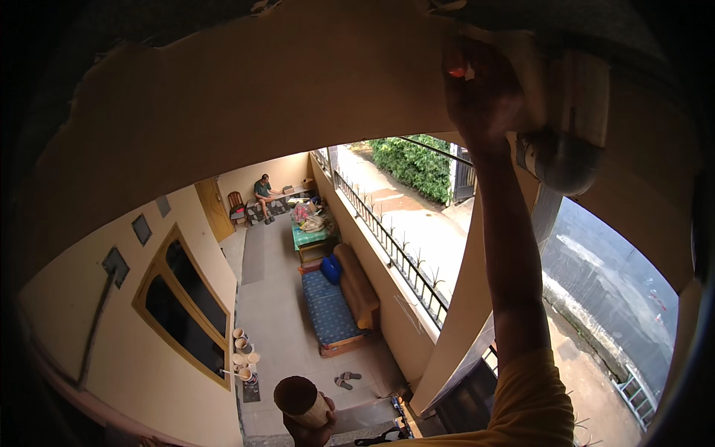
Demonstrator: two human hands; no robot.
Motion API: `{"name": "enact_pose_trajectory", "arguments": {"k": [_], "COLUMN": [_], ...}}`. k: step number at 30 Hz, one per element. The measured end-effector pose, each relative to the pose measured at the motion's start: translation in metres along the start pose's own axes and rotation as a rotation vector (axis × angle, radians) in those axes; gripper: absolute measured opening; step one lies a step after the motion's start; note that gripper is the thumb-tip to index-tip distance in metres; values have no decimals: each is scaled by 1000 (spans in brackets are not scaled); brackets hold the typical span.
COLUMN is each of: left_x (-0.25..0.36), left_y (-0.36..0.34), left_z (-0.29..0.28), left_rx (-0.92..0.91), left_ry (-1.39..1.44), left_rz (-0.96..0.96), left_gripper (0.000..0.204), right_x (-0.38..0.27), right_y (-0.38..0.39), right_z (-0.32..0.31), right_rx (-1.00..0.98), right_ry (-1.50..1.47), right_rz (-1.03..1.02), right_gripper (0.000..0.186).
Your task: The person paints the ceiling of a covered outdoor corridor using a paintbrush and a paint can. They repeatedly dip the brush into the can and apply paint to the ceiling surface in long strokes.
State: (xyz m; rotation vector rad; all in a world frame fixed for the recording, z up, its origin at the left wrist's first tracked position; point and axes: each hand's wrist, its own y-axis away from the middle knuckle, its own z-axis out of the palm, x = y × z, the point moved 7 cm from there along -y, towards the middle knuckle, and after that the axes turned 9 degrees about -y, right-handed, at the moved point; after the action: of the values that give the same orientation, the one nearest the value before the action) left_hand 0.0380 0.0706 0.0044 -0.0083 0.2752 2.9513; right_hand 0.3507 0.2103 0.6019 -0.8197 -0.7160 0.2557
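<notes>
Low in the middle, my left hand [320,430] is wrapped round a cylindrical cup [296,395] whose inside looks brown. My right arm, in a yellow sleeve, stretches high up to the beige beam [283,97] near the ceiling. There my right hand [488,97] is closed round a small tool with a red end [456,72]; the rest of it is lost in shadow and behind the fingers. Just right of that hand, a grey pipe elbow [572,160] joins a paler pipe [585,97] running up the wall.
Far below lies a tiled porch floor [279,320] with a blue cushioned sofa [325,302], sandals [347,380] and several paint pots [242,350] beside the window [186,294]. A spiked railing [387,242] tops the low wall. At the far end a person [263,195] sits.
</notes>
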Motion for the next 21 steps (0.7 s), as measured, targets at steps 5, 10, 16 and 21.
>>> {"name": "enact_pose_trajectory", "arguments": {"k": [5, 10, 16, 21], "left_x": [2, 4, 2, -1], "left_y": [3, 0, 3, 9], "left_z": [-5, -15, -10, -3], "left_rx": [-5, -3, 3, -14], "left_ry": [-60, -65, -49, -73], "left_rz": [30, 27, 35, 70], "left_gripper": [51, 53, 55, 57], "right_x": [-90, -4, -37, -126], "right_y": [-12, 4, 12, -5], "right_z": [4, -42, -5, -1], "right_rx": [-23, 143, -100, -113], "right_ry": [-382, 21, -4, -344], "right_rz": [-5, 96, 66, 15], "right_gripper": [27, 16, 25, 27]}}
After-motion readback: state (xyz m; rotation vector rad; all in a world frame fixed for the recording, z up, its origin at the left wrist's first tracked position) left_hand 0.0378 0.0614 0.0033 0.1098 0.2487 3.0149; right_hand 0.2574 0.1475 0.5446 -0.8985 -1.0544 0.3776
